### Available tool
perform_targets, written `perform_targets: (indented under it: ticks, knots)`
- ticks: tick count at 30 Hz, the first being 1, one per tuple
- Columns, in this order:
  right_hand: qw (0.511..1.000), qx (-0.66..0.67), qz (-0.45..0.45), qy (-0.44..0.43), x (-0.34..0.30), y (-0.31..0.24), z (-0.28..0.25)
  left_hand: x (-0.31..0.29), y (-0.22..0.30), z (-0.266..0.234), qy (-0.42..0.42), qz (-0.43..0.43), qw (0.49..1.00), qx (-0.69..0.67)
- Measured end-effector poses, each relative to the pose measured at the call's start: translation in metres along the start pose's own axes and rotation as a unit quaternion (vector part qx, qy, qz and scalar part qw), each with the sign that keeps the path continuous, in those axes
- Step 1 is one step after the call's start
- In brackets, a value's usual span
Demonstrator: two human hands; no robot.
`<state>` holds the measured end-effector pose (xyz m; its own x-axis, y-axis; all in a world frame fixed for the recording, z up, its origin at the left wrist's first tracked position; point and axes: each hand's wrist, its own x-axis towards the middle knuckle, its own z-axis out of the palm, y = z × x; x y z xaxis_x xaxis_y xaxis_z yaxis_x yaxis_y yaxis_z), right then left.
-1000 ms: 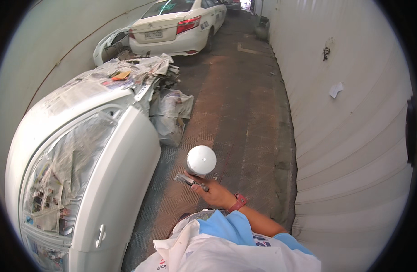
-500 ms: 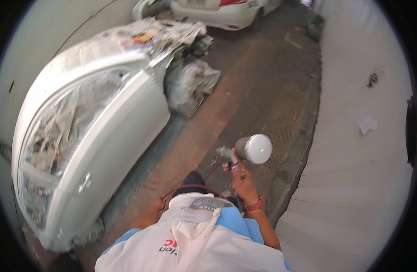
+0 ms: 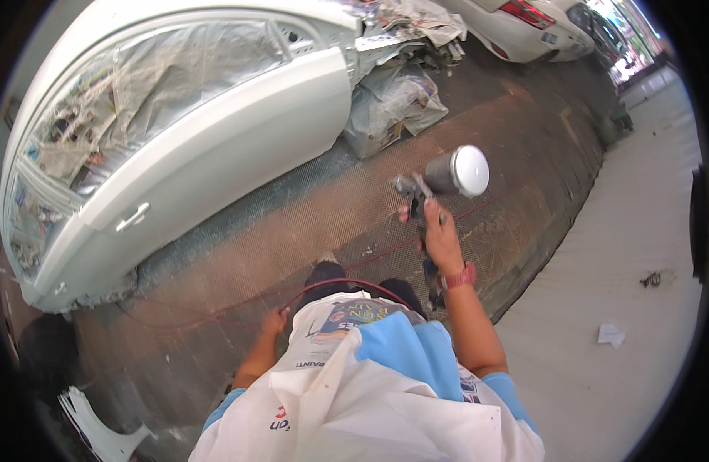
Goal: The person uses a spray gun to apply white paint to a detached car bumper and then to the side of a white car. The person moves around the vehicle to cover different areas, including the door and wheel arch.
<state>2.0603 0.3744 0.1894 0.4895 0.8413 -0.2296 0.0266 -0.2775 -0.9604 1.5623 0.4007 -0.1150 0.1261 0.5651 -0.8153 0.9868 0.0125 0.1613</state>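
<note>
grey spray gun fills the right hand, apart from the white car door; left hand holds red hose. likely hose-handling step; next move probably needs free slack.

A masked car and spray gun show a paint workshop.

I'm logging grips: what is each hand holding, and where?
Right hand: the spray gun, by its handle. Left hand: apparently the red hose, partway along.
</note>
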Motion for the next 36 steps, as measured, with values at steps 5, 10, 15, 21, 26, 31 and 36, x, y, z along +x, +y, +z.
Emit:
perform_targets:
  ticks: [5, 10, 15, 21, 26, 31, 36]
  knots:
    - [0.998, -0.005, 0.0, 0.056, 0.112, 0.012, 0.014, -0.032, -0.014, -0.013, 0.059, -0.034, 0.996, -0.062]
    - [0.986, 0.001, -0.005, 0.169, 0.198, 0.048, 0.035, -0.078, -0.011, 0.0, 0.128, -0.115, 0.978, -0.116]
    - [0.989, 0.049, -0.004, 0.139, 0.237, 0.079, 0.076, -0.122, 0.026, 0.045, 0.265, -0.196, 0.938, -0.107]
    - [0.983, 0.081, 0.02, -0.162, 0.244, 0.086, 0.099, -0.171, 0.117, 0.077, 0.324, -0.237, 0.906, -0.133]
    - [0.98, 0.02, -0.021, -0.195, 0.29, 0.081, 0.075, -0.173, 0.211, 0.147, 0.246, -0.245, 0.902, -0.257]
    - [0.997, -0.024, -0.011, -0.07, 0.355, 0.085, 0.001, -0.172, 0.274, 0.204, 0.144, -0.251, 0.917, -0.276]
    - [0.999, 0.048, -0.014, 0.008, 0.377, 0.073, -0.048, -0.16, 0.274, 0.196, 0.243, -0.227, 0.877, -0.347]
